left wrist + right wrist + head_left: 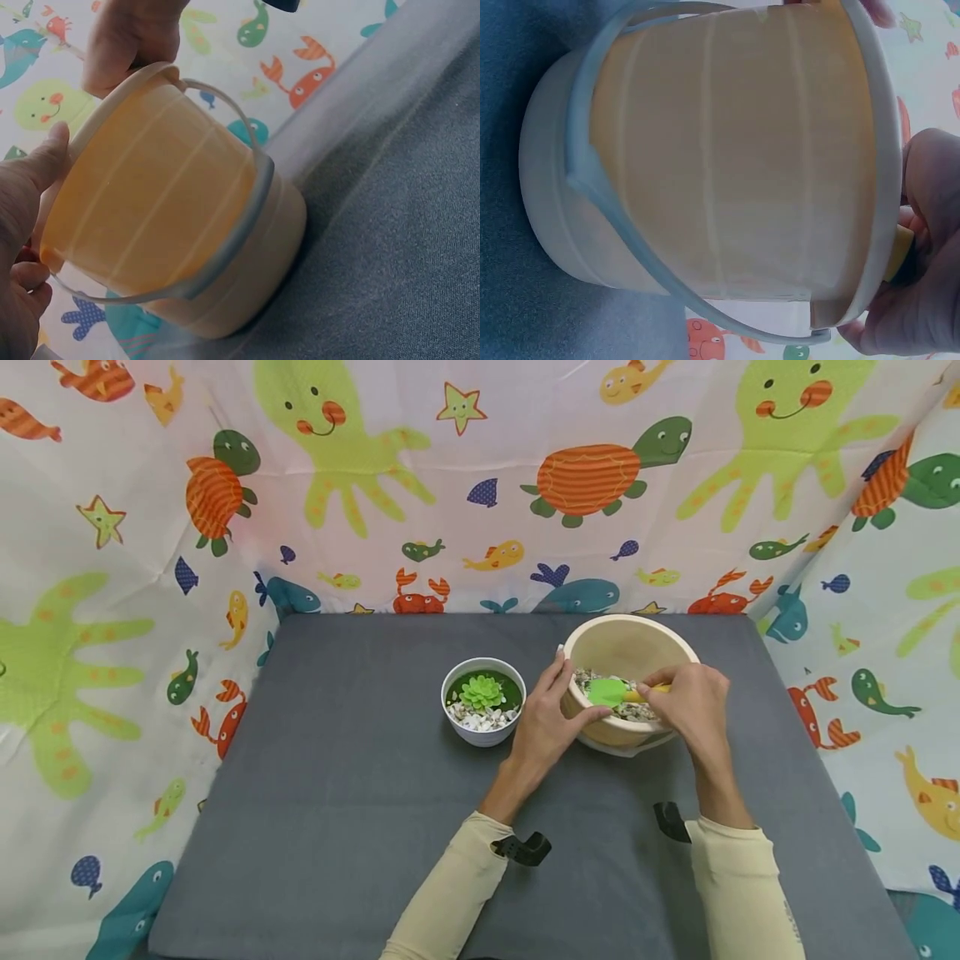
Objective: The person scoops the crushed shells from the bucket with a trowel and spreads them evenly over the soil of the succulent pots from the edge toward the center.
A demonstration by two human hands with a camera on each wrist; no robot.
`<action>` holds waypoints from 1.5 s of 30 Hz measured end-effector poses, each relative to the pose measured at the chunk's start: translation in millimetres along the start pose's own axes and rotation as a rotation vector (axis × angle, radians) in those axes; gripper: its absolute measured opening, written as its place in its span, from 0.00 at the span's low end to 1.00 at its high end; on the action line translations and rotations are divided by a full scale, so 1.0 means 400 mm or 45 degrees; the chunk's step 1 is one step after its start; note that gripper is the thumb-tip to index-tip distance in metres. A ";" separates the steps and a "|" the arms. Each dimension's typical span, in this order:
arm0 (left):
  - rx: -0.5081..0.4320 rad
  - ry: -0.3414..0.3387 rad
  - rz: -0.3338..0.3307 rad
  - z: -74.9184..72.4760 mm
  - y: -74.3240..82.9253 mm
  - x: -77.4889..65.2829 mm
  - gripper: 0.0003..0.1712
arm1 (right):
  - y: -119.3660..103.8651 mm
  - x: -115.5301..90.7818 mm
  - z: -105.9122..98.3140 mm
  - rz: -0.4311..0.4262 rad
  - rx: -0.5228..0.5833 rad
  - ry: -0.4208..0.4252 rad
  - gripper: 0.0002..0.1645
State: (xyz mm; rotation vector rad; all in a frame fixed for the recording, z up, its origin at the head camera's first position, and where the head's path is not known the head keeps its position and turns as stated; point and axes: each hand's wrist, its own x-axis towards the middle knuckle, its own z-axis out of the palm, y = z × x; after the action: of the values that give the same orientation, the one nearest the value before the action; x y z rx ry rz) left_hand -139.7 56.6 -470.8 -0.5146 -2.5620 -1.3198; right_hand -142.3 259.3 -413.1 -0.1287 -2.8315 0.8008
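a small toy shovel (606,692), with a green blade and a yellow handle, is held inside the cream bucket (630,639), its blade lying on the pebbles (637,712) at the bottom. by the right hand (693,697), reached over the right side of the rim, the yellow handle is pinched between curled fingers and thumb. by the left hand (547,718), the bucket is gripped at its left rim, with the thumb laid along the near edge and the fingers set against the outer side. the bucket is stood on the grey table (337,777), toward its far right, with its bail (232,240) dropped against the near wall. just to its left, near the left hand, a white bowl (483,735) is seen, in which a green succulent (482,692) and white stones (480,720) are contained.

the shovel is judged to be light, stiff plastic, best taken by the handle so that the blade is kept level; loose pebbles may be shed if it is tipped. the bucket is likely thin-walled and a little springy, somewhat smooth, and weighted low by its contents, so it is better steadied at the rim than by the swinging bail. little fragility is expected in either.
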 end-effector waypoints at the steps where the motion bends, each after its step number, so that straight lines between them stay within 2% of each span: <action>1: -0.001 -0.001 0.001 0.001 0.000 0.000 0.54 | 0.000 -0.001 -0.001 0.010 0.011 -0.001 0.13; 8: -0.006 0.012 0.019 0.009 0.001 0.000 0.54 | 0.006 -0.002 -0.029 0.109 0.105 -0.019 0.16; 12: -0.004 0.020 0.027 0.010 0.002 -0.002 0.54 | 0.004 -0.001 -0.058 0.245 0.169 -0.037 0.17; 16: 0.003 0.029 0.035 0.007 0.000 -0.003 0.53 | 0.010 -0.007 -0.077 0.331 0.257 -0.020 0.19; 20: -0.012 0.039 0.033 0.005 -0.003 -0.005 0.52 | 0.019 -0.018 -0.084 0.345 0.325 0.008 0.20; 28: -0.065 0.025 0.010 0.000 -0.006 -0.009 0.53 | 0.027 -0.041 -0.106 0.394 0.373 0.051 0.22; 45: -0.079 0.012 -0.014 -0.001 -0.008 -0.007 0.53 | 0.007 -0.072 -0.159 0.328 0.379 0.101 0.21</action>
State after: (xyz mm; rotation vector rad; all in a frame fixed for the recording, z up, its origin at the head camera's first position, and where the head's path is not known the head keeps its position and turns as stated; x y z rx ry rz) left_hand -138.3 54.0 -473.8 -0.5053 -2.5265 -1.4061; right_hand -100.7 290.2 -366.2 -0.4751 -2.6168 1.2294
